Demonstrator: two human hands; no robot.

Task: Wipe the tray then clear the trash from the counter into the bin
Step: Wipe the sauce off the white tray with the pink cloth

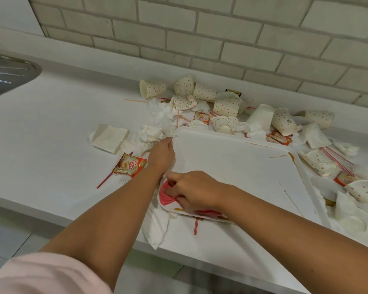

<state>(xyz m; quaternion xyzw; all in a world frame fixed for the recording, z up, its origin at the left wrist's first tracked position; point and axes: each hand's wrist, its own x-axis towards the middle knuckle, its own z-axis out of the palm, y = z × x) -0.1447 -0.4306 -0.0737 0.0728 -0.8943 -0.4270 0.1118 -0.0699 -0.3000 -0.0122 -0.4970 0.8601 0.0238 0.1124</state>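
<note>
A hard swipe could skid the tray into the crumpled cups behind it, or nudge its near corner off the desk's front edge. The left hand grips the tray's left rim; the right hand clutches a pink cloth on that corner. The tray is white, with brown streaks by its right rim

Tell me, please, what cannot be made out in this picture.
Head view, the only one:
The bin: not in the frame at all.
Pink cloth: mostly covered by the right hand gripping it, so its size is unclear.
White plastic tray: its near edge is hidden by the right forearm.
Metal sink: cut off by the left edge.
Small dark packet by the wall: behind dotted paper cups, too small to read.
</note>
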